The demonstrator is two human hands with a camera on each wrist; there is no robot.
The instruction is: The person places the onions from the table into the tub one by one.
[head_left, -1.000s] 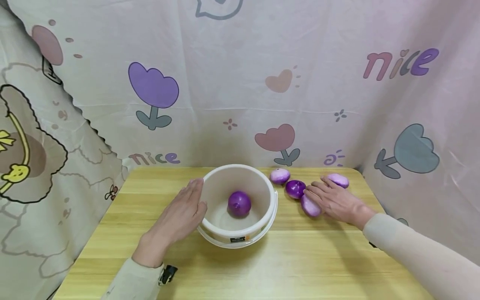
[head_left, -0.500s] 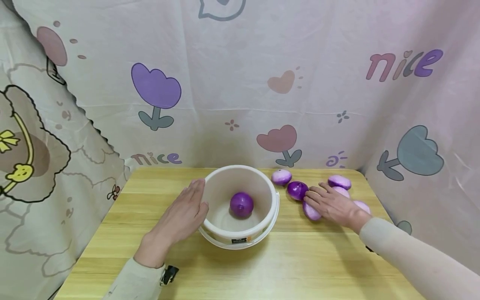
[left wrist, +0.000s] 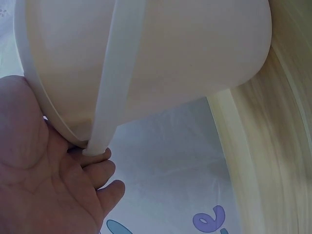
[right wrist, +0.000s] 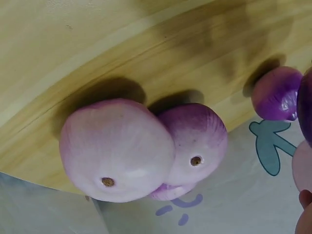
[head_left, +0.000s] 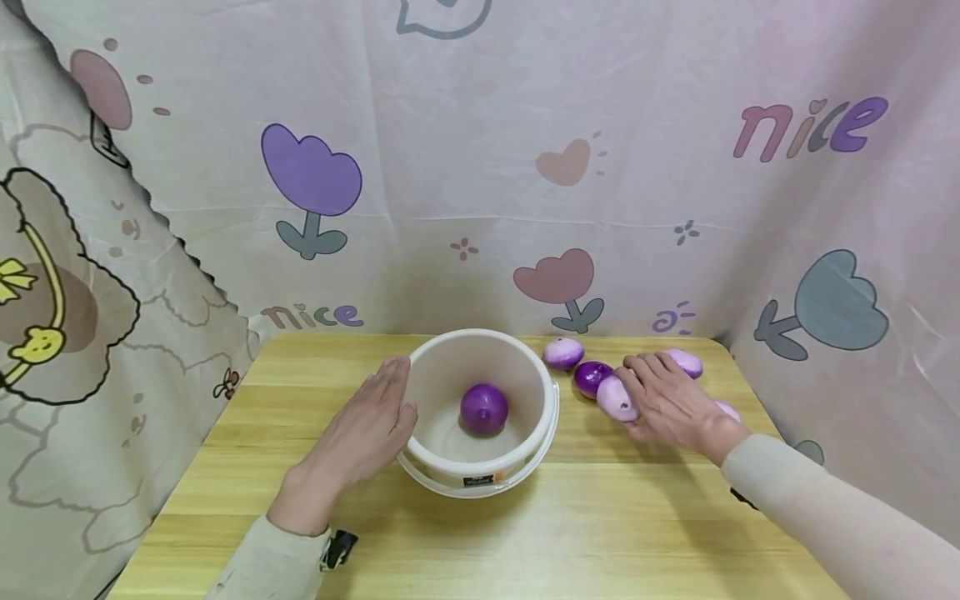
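My left hand (head_left: 360, 425) rests against the left rim of a white bucket (head_left: 476, 337), its fingers straight in the head view. In the left wrist view, the fingertips (left wrist: 111, 192) touch the bucket by its white handle (left wrist: 114, 73). One purple onion (head_left: 483, 408) lies inside the bucket. Over on the right, my right hand (head_left: 667, 400) grips a pale purple onion (head_left: 617, 398), tilted so its root end shows. A darker onion (head_left: 591, 378) sits just beside it. The right wrist view catches only a fingertip (right wrist: 305, 197) at its edge.
Another onion (head_left: 563, 354) stands behind the bucket's right side. More onions lie around the right hand, one (head_left: 684, 362) behind it and one (head_left: 727, 410) partly hidden by it. A wooden table (head_left: 480, 542) meets a patterned cloth (head_left: 450, 167) at the back.
My right hand has curled its fingers round the pale onion and shifted it slightly up and away, turning its root end into view. The left hand and bucket hold still.
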